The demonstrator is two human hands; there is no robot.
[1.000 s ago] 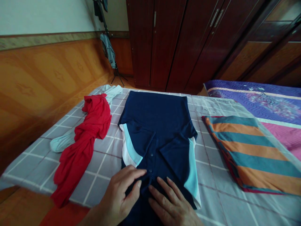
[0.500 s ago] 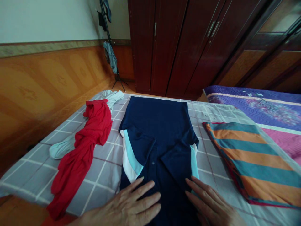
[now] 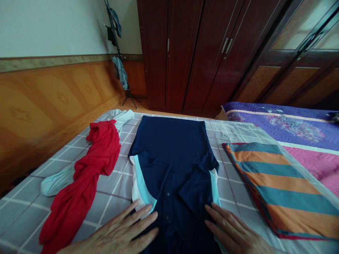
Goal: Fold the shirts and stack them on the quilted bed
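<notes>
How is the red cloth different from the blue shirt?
The blue shirt lies flat and smooth; the red cloth is bunched and twisted. The blue shirt has pale blue and white side panels; the red cloth is plain. The left hand and right hand rest on the blue shirt; neither touches the red cloth. Both lie on the checked sheet.

Both hands lie flat and palm down at the near edge, well apart, the left hand (image 3: 120, 233) with fingers spread and angled far-right, the right hand (image 3: 234, 233) with fingers spread and angled far-left, both wrists cut off below.
</notes>
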